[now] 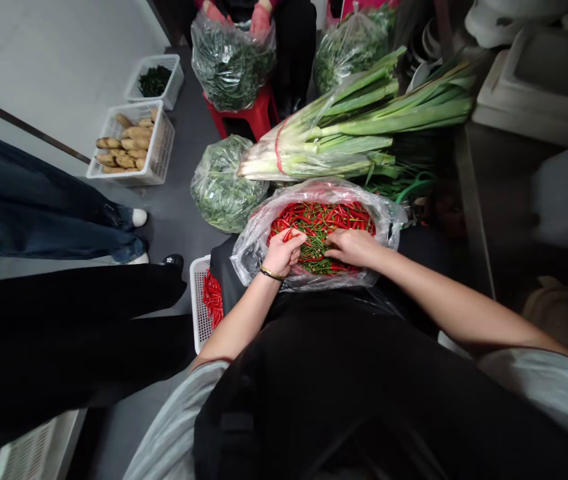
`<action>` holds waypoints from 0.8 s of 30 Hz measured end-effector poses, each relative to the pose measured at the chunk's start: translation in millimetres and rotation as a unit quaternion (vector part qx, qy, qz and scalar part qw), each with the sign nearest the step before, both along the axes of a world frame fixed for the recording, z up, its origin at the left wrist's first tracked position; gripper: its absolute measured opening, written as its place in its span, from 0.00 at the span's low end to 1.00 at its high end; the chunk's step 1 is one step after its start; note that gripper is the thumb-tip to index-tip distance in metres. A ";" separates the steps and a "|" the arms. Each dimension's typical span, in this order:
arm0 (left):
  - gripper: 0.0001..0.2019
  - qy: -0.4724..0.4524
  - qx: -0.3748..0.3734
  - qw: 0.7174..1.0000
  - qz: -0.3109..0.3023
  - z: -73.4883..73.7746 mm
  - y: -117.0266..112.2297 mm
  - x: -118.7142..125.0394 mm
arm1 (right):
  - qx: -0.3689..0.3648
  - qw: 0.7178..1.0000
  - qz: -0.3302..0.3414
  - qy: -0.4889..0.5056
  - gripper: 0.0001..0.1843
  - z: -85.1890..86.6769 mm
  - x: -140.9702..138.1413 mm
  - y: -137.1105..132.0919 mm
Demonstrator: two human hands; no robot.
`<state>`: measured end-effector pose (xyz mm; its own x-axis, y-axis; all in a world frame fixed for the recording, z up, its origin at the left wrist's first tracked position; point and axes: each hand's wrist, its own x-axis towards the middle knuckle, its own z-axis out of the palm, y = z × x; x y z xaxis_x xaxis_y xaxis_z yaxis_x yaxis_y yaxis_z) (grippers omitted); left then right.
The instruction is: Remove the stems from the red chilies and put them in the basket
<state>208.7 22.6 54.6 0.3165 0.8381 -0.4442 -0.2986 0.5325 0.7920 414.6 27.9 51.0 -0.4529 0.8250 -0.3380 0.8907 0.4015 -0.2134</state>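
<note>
A clear plastic bag [251,250] full of red chilies with green stems [324,217] sits open on my lap. My left hand [283,253] is closed at the bag's left side, with red chilies [290,235] showing between thumb and fingers. On the right side my right hand [351,248] reaches into the pile, its fingers bent and pinched down at the green stems; what they grip is hidden. Beside my left leg stands a white basket [195,293] with red chilies lying in it [213,298].
Beyond the bag lie wrapped leeks [314,137] and a bag of greens [229,183]. Another person's gloved hands [260,21] work in a bag on a red stool [261,110]. Root vegetables fill a white crate [164,147]. People's legs [39,200] stand at left.
</note>
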 end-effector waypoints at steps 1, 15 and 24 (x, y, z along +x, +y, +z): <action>0.18 0.002 -0.002 1.000 0.004 -0.7 0.2 -1.6 | -0.005 1.000 -0.001 -0.003 0.15 -7.2 -4.6 1.3; 0.04 0.233 0.287 0.829 -0.419 -5.7 -24.9 -11.4 | -0.060 0.992 0.098 -0.050 0.12 -9.0 -13.6 -29.0; 0.14 0.148 0.209 0.946 -0.200 15.2 10.0 0.1 | -0.138 0.884 -0.121 0.430 0.17 31.5 -7.6 4.0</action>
<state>208.7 32.5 69.8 0.5580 0.8001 -0.2202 0.1286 0.1788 0.9755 407.0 32.0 82.5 -0.4617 0.8727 -0.1585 0.4037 0.0476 -0.9136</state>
